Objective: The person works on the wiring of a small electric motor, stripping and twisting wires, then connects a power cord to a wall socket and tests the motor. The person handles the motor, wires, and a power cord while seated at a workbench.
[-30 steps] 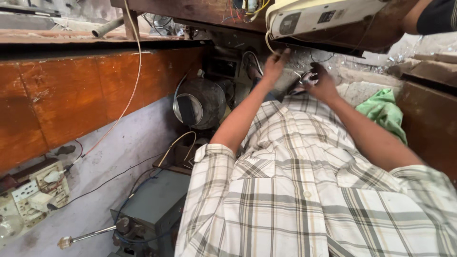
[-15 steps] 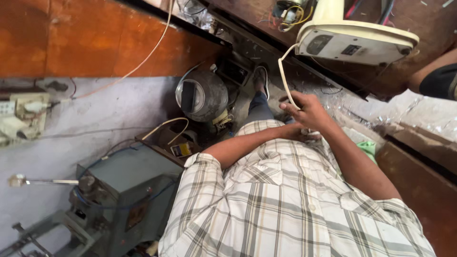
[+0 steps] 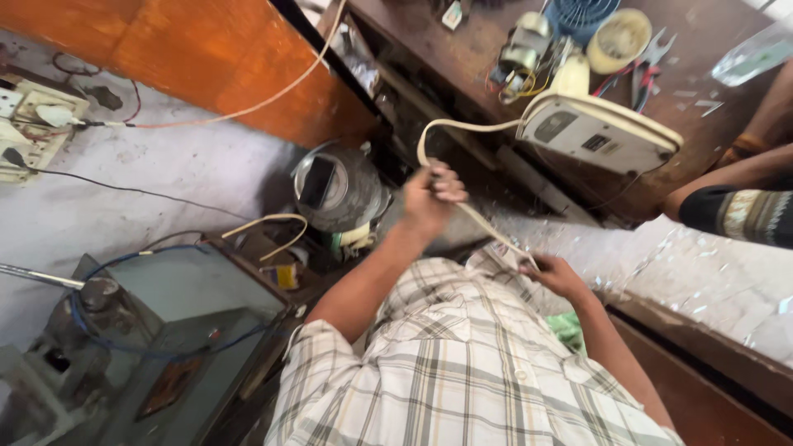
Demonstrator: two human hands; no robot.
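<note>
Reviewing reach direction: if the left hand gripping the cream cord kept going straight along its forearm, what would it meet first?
Probably the dark wooden workbench edge beyond the left hand; depth is unclear.

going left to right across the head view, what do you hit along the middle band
wall socket board → grey-green machine → round metal housing → left hand gripping the cream cord → right hand → another person's patterned sleeve
</note>
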